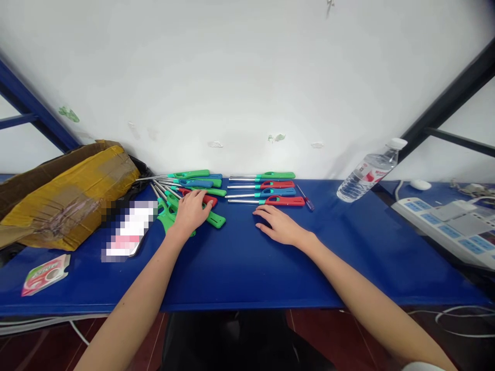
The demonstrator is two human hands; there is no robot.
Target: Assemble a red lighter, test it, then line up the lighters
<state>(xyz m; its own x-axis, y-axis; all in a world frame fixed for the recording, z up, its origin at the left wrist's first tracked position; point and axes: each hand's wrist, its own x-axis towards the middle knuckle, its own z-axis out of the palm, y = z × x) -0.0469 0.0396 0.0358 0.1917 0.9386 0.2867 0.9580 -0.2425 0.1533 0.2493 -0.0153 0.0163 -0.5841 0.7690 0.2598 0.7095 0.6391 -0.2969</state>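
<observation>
My left hand [191, 210] rests over a loose pile of utility lighters with long metal nozzles. Its fingers are slightly bent and apart, at a red lighter [212, 201]; a firm grip is not visible. Around it lie a green lighter [216, 220], a blue lighter [195, 183] and several more, partly hidden under the hand. My right hand [280, 225] lies palm down on the blue table [240, 273], fingers outstretched and holding nothing. Just beyond it, a red lighter [286, 201] is the nearest of a row with a blue lighter [276, 192], another red lighter [276, 184] and a green lighter [276, 175].
A small screwdriver [307, 200] lies right of the row. A tilted water bottle [367, 172] and a white power strip [444, 226] are on the right. A taped cardboard box [77, 201], a phone [131, 229] and a torn package [47, 274] are on the left. A wall borders the back.
</observation>
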